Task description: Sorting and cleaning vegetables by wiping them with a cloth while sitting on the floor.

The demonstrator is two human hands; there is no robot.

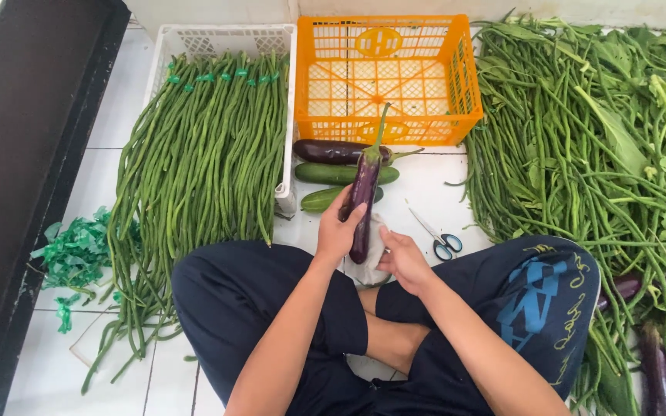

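produce-sorting spot on a white tiled floor (441,185): long beans (210,146) lying heaped, plastic crates (387,77) standing against the wall.

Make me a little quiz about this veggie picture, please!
1. True or false: the orange crate is full of vegetables.
2. Which hand grips the purple eggplant? A) left hand B) right hand C) neither
3. Fill in: the scissors lie on the white ____ floor.

Key:
1. False; it is empty.
2. A; the left hand wraps the eggplant, and the right hand sits by its lower end.
3. Tile.
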